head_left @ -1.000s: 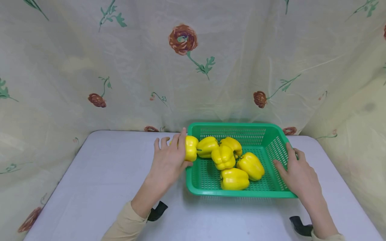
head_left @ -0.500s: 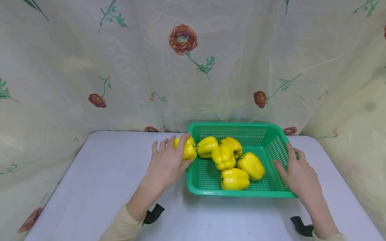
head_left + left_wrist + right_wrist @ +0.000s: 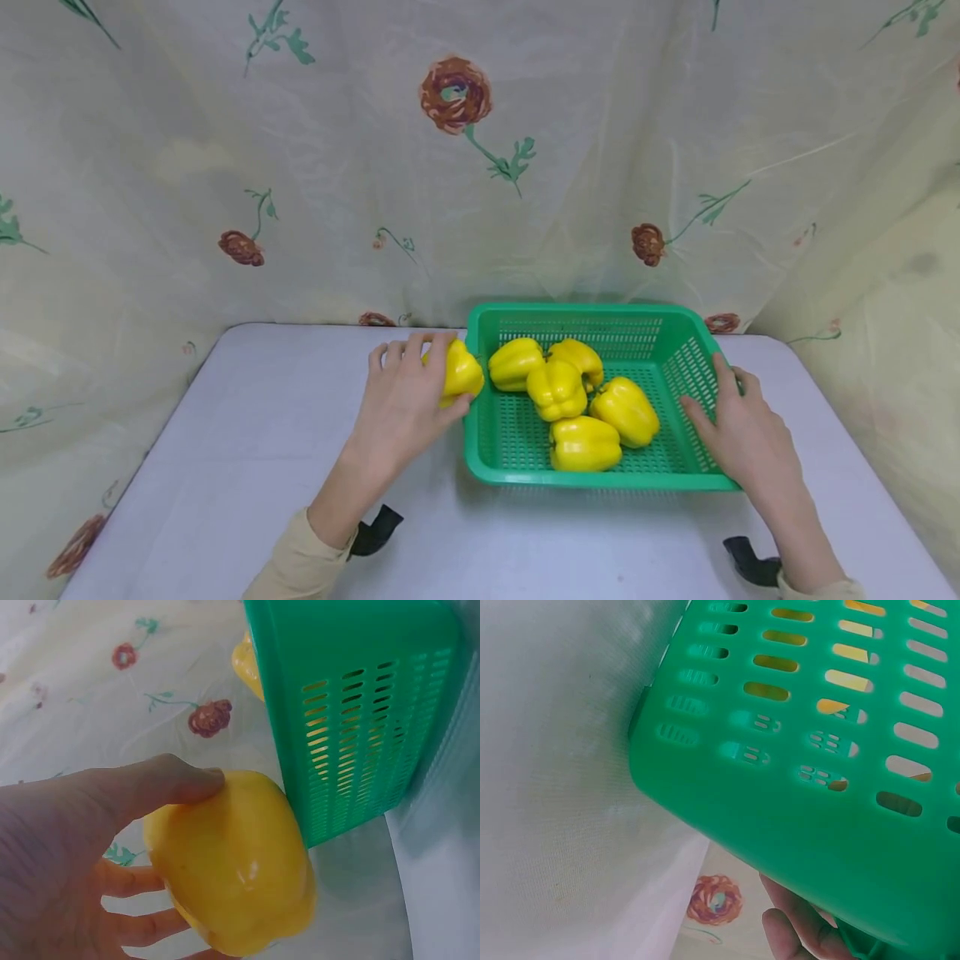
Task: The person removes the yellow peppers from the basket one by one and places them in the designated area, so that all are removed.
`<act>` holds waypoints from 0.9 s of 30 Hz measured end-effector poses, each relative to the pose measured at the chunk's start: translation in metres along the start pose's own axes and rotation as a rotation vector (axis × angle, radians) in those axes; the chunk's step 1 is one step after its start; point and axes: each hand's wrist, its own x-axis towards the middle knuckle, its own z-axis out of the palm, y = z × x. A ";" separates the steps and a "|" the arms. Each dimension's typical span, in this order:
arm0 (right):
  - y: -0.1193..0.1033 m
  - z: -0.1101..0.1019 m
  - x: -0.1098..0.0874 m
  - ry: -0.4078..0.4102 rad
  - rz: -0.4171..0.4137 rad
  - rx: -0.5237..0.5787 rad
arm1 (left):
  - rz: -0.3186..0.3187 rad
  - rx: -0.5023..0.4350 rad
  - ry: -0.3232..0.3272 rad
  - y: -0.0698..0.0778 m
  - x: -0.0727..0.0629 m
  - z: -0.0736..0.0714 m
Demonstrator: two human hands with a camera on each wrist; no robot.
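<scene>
My left hand (image 3: 403,398) holds a yellow bell pepper (image 3: 463,372) just outside the left rim of the green plastic basket (image 3: 600,481). In the left wrist view the thumb lies over the top of this pepper (image 3: 244,862), with fingers behind it, close beside the slotted basket wall (image 3: 360,645). My right hand (image 3: 753,437) grips the basket's right rim, thumb on the inner side and fingers outside. Part of those fingers shows below the basket in the right wrist view. Several more yellow bell peppers (image 3: 557,390) lie in the basket's left and middle part.
The basket stands on a white-covered table (image 3: 247,467), near its back edge. A pale curtain (image 3: 337,167) with printed flowers hangs behind and at both sides. Black straps (image 3: 750,565) show at both wrists.
My left hand has moved left with the bell pepper, from over the basket's left rim to outside it. The pepper has turned a little. The right hand and basket stay put.
</scene>
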 end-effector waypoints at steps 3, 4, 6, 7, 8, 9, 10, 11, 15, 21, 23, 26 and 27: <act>0.000 0.000 0.000 -0.002 0.003 0.000 | -0.019 -0.004 0.003 -0.003 0.002 0.002; 0.000 0.000 0.000 -0.003 0.005 -0.001 | -0.029 -0.005 0.002 -0.004 0.003 0.003; 0.000 0.000 0.000 -0.007 0.010 -0.001 | -0.047 -0.002 0.007 -0.008 0.004 0.004; 0.000 0.000 0.000 -0.009 0.013 -0.002 | -0.056 0.000 0.011 -0.009 0.004 0.005; 0.000 0.000 0.001 -0.011 0.014 -0.003 | -0.065 -0.004 0.015 -0.011 0.005 0.005; 0.000 0.000 0.001 -0.015 0.016 -0.004 | -0.070 -0.004 0.022 -0.013 0.005 0.006; 0.000 0.000 0.001 -0.018 0.018 -0.006 | -0.073 -0.005 0.031 -0.014 0.006 0.007; 0.000 0.000 0.001 -0.018 0.017 -0.006 | -0.075 -0.006 0.038 -0.016 0.006 0.008; 0.000 0.000 0.001 -0.015 0.013 -0.003 | -0.086 -0.013 0.060 -0.020 0.008 0.011; -0.001 0.000 0.001 -0.002 0.006 -0.003 | -0.107 -0.023 0.073 -0.024 0.009 0.018; -0.001 0.000 0.001 -0.001 0.004 -0.004 | -0.111 -0.024 0.080 -0.026 0.009 0.023; -0.001 0.000 0.001 0.001 0.002 -0.007 | -0.119 -0.015 0.075 -0.029 0.010 0.029; -0.001 0.000 0.001 0.003 0.002 -0.008 | -0.121 -0.012 0.073 -0.031 0.010 0.032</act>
